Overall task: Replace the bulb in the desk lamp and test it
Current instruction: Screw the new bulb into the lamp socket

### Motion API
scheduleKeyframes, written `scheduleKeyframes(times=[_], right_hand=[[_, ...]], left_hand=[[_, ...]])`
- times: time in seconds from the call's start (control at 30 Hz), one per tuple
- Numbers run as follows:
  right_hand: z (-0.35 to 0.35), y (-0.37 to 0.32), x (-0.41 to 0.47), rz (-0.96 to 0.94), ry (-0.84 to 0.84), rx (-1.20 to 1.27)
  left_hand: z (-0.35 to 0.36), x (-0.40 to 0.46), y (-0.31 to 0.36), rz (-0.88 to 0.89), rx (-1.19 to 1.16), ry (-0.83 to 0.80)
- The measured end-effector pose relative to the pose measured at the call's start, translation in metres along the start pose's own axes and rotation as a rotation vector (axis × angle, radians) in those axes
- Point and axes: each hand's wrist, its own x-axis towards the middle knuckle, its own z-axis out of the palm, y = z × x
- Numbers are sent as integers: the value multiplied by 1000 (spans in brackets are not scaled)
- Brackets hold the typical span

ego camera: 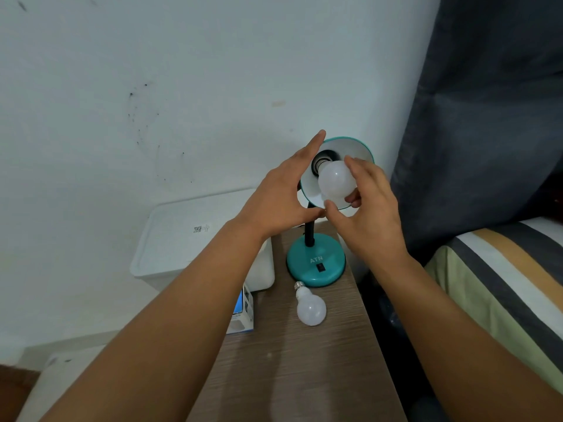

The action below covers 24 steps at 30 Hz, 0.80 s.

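Note:
A teal desk lamp stands on a wooden side table point(304, 370), its round base point(316, 266) carrying a black switch. Its shade point(356, 147) is tilted up towards me and is white inside. A white bulb point(335, 181) sits in the shade with its screw base at the socket. My right hand point(368, 214) grips this bulb with thumb and fingers. My left hand point(280, 193) is spread against the shade's left rim. A second white bulb point(310, 309) lies loose on the table in front of the base.
A small bulb box point(243, 315) rests at the table's left edge. A white plastic bin point(182, 239) stands left of the table against the wall. A bed with a striped cover point(502, 284) and a dark headboard point(487, 117) are on the right.

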Motion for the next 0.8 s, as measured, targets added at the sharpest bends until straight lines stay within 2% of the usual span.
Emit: scheduleKeyframes(times=[0.33,0.8], right_hand=[[0,0,1,-27,-28,-10],[0,-1,6,31,-12,-15]], left_hand=[[3,0,-1,-13,-19,19],[5,-1,-1,-13,-45,29]])
